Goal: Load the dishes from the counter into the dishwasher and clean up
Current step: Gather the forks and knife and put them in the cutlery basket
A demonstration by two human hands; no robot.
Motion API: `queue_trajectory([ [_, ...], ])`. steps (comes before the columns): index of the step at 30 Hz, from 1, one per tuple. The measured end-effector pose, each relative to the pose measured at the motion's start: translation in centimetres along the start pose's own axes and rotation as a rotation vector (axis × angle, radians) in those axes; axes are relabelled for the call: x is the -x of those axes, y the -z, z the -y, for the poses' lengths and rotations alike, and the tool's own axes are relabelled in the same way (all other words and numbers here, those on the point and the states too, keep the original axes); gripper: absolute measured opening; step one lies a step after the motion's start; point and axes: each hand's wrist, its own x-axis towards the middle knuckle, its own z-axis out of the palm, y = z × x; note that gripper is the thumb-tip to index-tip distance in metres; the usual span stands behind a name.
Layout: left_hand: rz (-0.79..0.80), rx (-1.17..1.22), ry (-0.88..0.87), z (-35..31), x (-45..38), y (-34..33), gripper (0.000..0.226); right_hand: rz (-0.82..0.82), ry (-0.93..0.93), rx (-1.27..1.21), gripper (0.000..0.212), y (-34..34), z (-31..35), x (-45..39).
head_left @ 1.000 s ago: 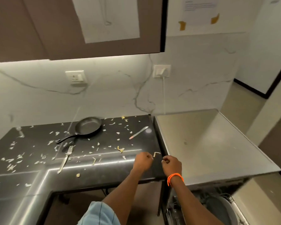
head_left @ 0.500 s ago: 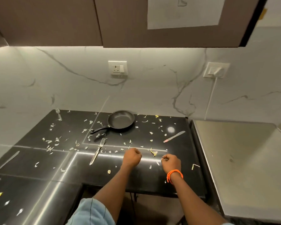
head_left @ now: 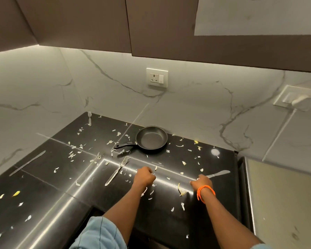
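A long silver table knife (head_left: 27, 163) is lying at the far left of the black glossy tabletop (head_left: 43, 203), its blade pointing away toward the marbled wall. A small fork (head_left: 89, 118) is resting at the back, against the wall. Pale scraps of peel (head_left: 72, 155) are lying scattered over most of the dark surface, with two yellow bits (head_left: 16, 193) sitting near the left front edge.

A second fork (head_left: 116, 170) is lying diagonally in the middle, tines pointing up toward the handle of a small black frying pan (head_left: 151, 140), which is sitting empty near the wall, its handle sticking out to the left.

The left hand (head_left: 145, 177) is hovering just right of that fork, fingers curled into a fist; whether it is pinching anything, I cannot tell. The right hand (head_left: 202, 182), with an orange band (head_left: 205, 193) on its wrist, is gripping the handle of another knife (head_left: 218, 173), the blade reaching out to the right over the tabletop. A pale steel surface (head_left: 284, 203) is sitting beyond the tabletop's right edge.
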Motion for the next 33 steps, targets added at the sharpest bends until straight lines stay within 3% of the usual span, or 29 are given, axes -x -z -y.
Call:
queue_trajectory([
  [3,-0.008,0.004,0.031,-0.4,-1.0,0.1,0.023,0.033,0.0,0.072,0.058,0.9,-0.1,-2.5],
  [6,-0.051,0.026,0.079,-0.5,-1.9,0.5,0.02,0.069,0.012,0.147,0.065,1.5,0.3,-5.1],
  [16,-0.128,0.034,0.232,1.1,-1.9,1.5,0.004,0.081,0.095,0.166,0.049,-1.0,1.2,-5.8],
  [22,-0.091,0.025,0.191,-1.3,-2.2,-1.2,0.01,0.097,0.279,0.115,0.014,-1.4,0.8,-3.3],
  [25,-0.061,0.012,0.135,-3.2,-2.3,-2.6,0.015,0.105,0.313,0.088,0.016,-0.2,0.6,-3.8],
  [29,-0.036,-0.01,0.127,-4.0,-1.9,-3.3,0.016,0.047,0.224,0.114,0.015,1.6,0.3,-5.0],
  [33,-0.03,-0.034,0.136,-3.5,-1.4,-3.3,0.008,0.07,0.186,0.243,0.028,1.6,-0.5,-5.2],
])
